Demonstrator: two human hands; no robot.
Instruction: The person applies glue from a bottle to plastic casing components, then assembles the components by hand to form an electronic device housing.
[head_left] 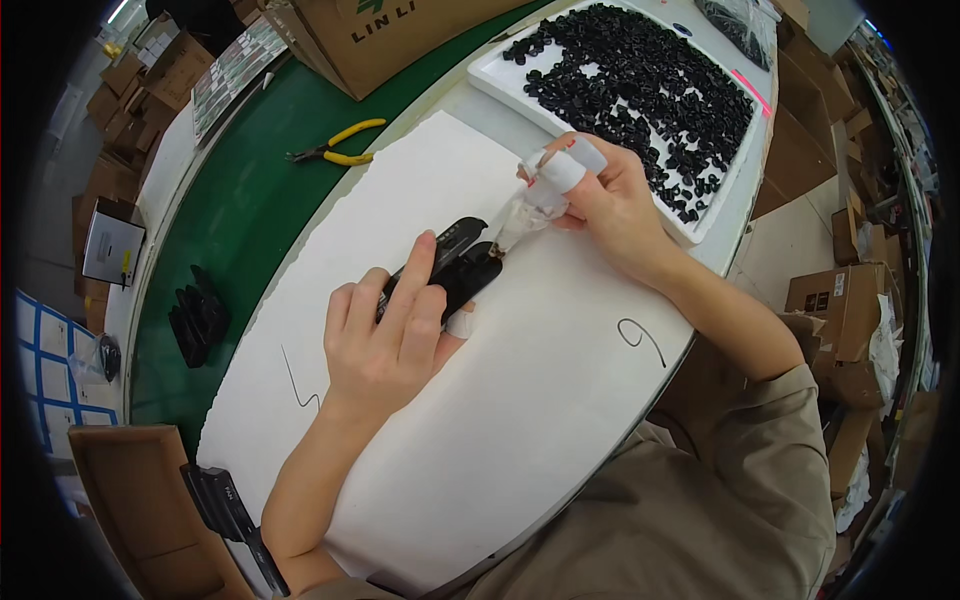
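Observation:
My left hand (385,335) is closed round a black plastic housing (465,275), its index finger laid along the top. The housing rests over a white sheet (530,390) and has an opened, hollow-looking end facing right. Between the fingers of my right hand (605,205) is a small whitish applicator bottle (530,215), tilted down to the left. Its brownish tip meets or almost meets the housing's right end; contact cannot be made out. White wraps cover some right fingertips, and a white wrap shows at my left thumb.
A white foam tray (690,228) full of small black parts stands at the far right. Yellow-handled pliers (340,145) and another black housing (195,315) lie on the green belt (250,210). Beyond is a cardboard box (390,45); black pieces (225,510) rest by an open carton (150,510), lower left.

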